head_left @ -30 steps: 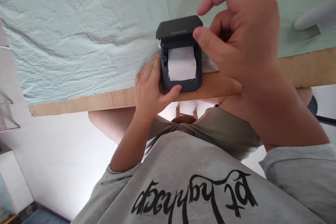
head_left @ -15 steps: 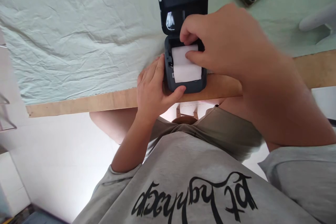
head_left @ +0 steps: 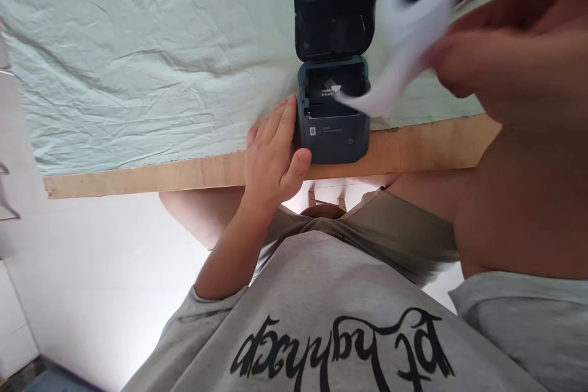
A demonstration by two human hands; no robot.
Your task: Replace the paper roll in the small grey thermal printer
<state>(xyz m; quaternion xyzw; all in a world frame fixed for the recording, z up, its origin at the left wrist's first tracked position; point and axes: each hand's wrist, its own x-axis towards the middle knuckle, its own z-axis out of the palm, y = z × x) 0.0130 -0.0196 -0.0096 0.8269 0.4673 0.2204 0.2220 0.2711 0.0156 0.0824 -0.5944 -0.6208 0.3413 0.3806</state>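
Observation:
A small dark label printer (head_left: 337,141) sits at the table's front edge with its lid (head_left: 337,9) swung up and its paper compartment bare inside. My left hand (head_left: 273,156) rests flat along the printer's left side, fingers stretched out and thumb at its front corner. Up at the right, my right hand (head_left: 500,55) grips a white paper roll (head_left: 390,6), blurred by motion. The roll's dark core hole faces me, and its loose paper tail hangs down toward the compartment.
A pale green cloth (head_left: 151,61) covers the table, wrinkled on the left. The bare wooden table edge (head_left: 147,176) runs in front of my lap. A dark object at the top is mostly hidden behind the roll.
My right hand has lifted the paper roll out of the printer, up and to the right. The printer has shifted slightly right in view; my left hand stays against it.

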